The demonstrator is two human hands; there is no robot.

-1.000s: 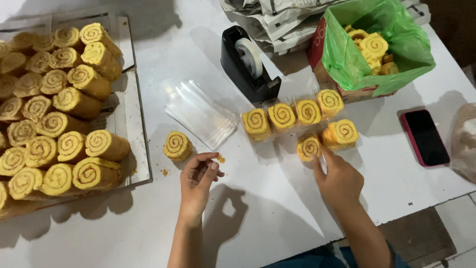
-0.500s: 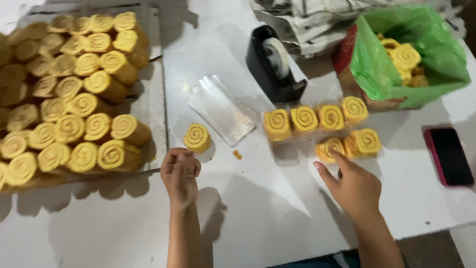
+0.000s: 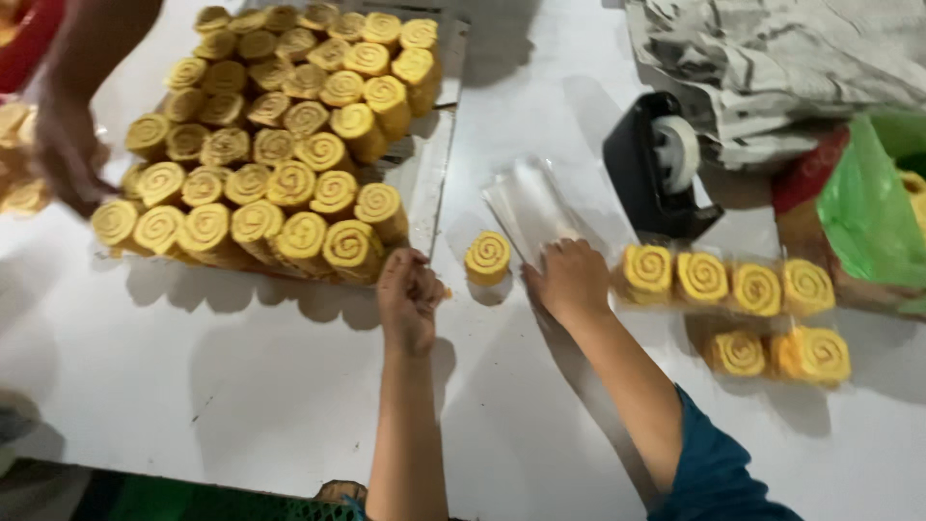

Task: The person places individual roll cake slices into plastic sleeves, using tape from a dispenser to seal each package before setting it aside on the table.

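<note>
Spreading across the whole view, a white table [image 3: 241,386] carries everything. On its far left part sits a metal tray [image 3: 424,178] heaped with yellow spiral rolls [image 3: 289,145], stacked in rows with their swirled ends facing up. At the far right corner lies a pile of crumpled newspaper [image 3: 791,58], and below it a box lined with a green plastic bag [image 3: 868,212]. A black tape dispenser [image 3: 656,164] stands just in front of the newspaper. Near the right edge, six wrapped rolls [image 3: 743,289] lie in two rows, four behind and two in front. Another person's hand [image 3: 68,145] reaches in at the tray's left end. A stack of clear plastic sleeves [image 3: 535,207] lies between the tray and the dispenser. The right hand [image 3: 571,280] rests palm down, fingers spread flat on the near end of the sleeves; whether it has pinched one cannot be told. The left hand [image 3: 410,294] is curled into a loose fist just in front of the tray's near corner, and nothing shows in it. Between the two hands, just apart from each, a single unwrapped roll [image 3: 488,257] stands on end on the table.
</note>
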